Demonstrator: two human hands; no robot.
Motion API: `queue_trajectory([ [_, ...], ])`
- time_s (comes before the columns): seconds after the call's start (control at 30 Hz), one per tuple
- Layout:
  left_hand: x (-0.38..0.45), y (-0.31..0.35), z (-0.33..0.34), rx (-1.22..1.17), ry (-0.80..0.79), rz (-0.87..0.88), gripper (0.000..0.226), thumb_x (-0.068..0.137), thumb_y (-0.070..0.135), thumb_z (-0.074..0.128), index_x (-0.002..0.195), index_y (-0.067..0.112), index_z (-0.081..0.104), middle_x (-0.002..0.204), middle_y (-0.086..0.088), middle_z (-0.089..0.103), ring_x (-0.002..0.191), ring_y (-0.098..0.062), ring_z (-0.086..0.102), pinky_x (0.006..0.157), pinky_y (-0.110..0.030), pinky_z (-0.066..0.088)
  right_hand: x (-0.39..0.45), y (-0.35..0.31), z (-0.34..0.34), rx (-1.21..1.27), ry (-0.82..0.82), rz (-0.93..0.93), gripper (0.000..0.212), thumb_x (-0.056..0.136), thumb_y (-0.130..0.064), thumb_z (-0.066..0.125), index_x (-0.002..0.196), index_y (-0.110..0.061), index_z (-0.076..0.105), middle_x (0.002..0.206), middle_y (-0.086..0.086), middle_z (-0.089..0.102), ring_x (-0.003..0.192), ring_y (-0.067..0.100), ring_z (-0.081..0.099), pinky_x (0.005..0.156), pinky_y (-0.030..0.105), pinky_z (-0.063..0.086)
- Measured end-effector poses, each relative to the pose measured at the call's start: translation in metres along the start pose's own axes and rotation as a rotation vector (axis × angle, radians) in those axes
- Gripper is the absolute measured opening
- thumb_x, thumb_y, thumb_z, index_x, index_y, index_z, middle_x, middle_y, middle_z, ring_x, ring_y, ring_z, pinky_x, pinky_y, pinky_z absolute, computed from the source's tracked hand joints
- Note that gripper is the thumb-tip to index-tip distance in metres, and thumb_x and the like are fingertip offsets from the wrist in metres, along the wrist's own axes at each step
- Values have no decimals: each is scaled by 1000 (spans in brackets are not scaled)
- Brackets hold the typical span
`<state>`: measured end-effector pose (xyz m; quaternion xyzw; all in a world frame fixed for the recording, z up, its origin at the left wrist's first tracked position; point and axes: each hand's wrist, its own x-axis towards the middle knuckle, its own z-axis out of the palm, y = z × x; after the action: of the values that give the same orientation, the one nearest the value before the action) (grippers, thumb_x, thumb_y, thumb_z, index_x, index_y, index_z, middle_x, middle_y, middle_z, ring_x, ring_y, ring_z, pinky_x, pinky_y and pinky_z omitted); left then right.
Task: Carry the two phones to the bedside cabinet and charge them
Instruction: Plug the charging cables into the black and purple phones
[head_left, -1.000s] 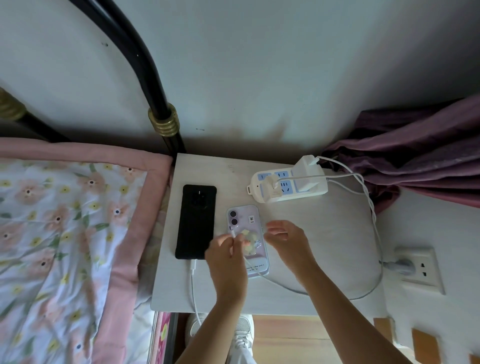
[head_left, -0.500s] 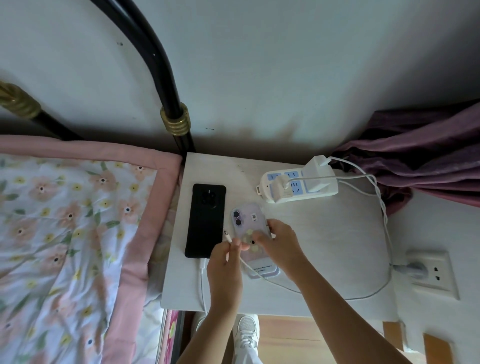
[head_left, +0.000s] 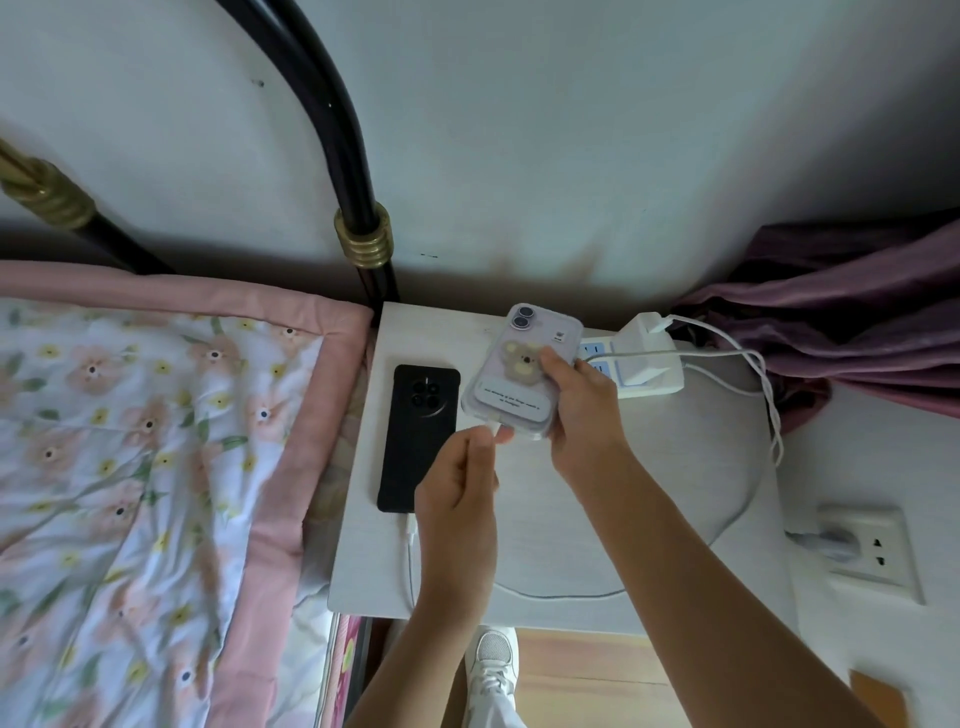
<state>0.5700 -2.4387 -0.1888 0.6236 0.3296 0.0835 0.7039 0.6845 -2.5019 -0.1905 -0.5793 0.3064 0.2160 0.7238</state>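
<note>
A black phone lies face down on the white bedside cabinet, with a white cable plugged into its near end. My right hand grips a purple phone in a clear bear-print case, lifted above the cabinet. My left hand pinches the plug of a second white cable right at the purple phone's bottom edge. Whether the plug is seated in the port cannot be told.
A white power strip with chargers sits at the cabinet's back right. Its cord runs to a wall socket on the right. A floral quilt and black bed frame lie left; purple curtain at right.
My right hand has picked the purple phone up off the cabinet and raised it. My left hand has brought the cable plug to the phone's bottom edge.
</note>
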Motion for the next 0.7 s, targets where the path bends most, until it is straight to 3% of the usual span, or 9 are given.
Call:
queue_trajectory([
  [0.1, -5, 11, 0, 14, 19, 21, 26, 97, 17, 47, 82, 18, 68, 52, 6, 32, 51, -7, 28, 46, -17, 26, -3, 0, 8, 93, 12, 89, 27, 89, -15, 61, 114, -7, 62, 95, 9, 69, 78, 21, 67, 86, 42, 53],
  [0.23, -5, 17, -4, 47, 38, 10, 27, 95, 18, 48, 77, 19, 68, 47, 6, 31, 48, -10, 25, 44, -19, 22, -4, 3, 10, 104, -5, 129, 29, 89, -17, 60, 117, -8, 61, 104, 11, 71, 80, 21, 69, 64, 32, 58],
  [0.4, -3, 18, -7, 116, 46, 23, 25, 95, 22, 48, 78, 21, 68, 44, 6, 34, 47, -9, 27, 44, -20, 23, -7, 5, 13, 184, -25, 181, 34, 87, -15, 63, 119, -5, 58, 85, 9, 71, 64, 17, 71, 49, 28, 56],
  [0.6, -3, 18, -9, 155, 37, 25, 25, 95, 22, 48, 78, 20, 67, 43, 8, 35, 46, -8, 28, 45, -22, 24, -9, 12, 10, 166, -43, 162, 35, 88, -16, 62, 122, -11, 54, 94, 10, 71, 74, 20, 72, 55, 32, 59],
  [0.7, -2, 17, -11, 178, 32, 22, 26, 95, 23, 48, 75, 20, 65, 43, 7, 36, 46, -9, 27, 45, -24, 23, -8, 14, 8, 138, -51, 140, 23, 89, -16, 60, 112, -15, 57, 95, 9, 71, 80, 21, 70, 70, 37, 59],
])
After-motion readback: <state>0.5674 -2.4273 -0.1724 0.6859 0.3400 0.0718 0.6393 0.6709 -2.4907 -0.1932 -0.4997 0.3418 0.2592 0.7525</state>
